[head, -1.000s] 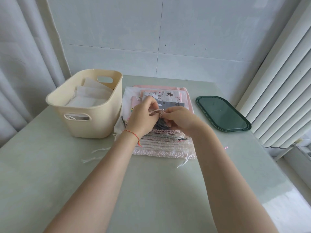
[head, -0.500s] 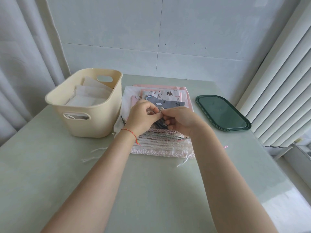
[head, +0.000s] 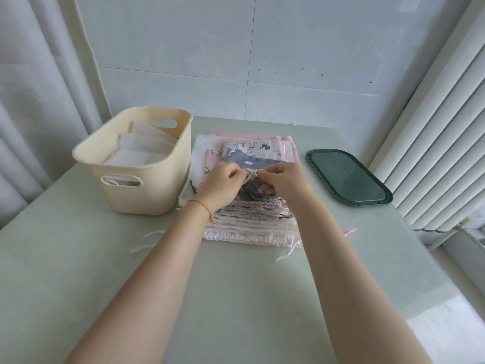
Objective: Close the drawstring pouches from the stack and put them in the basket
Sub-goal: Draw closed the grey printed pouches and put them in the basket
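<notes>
— Where is the pouch?
— The grey pouch [head: 249,191] sits atop the stack [head: 252,222], beside the cream basket [head: 147,190] on the surface [head: 236,298].
— And each grip?
— The left hand [head: 223,183] and right hand [head: 284,179] both pinch its cord [head: 250,173], fingers curled; the mouth looks gathered, though partly hidden.
— Anything else?
— A green tray [head: 346,177] lies right.

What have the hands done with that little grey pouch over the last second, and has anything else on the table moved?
Both hands kept hold of the cord of the grey pouch on the stack. The left hand and right hand have drawn it tighter: the pouch's mouth, flatter a second ago, is now bunched into gathers under a cord knot. The cream basket, the stack of pouches and the green tray stayed put.
</notes>
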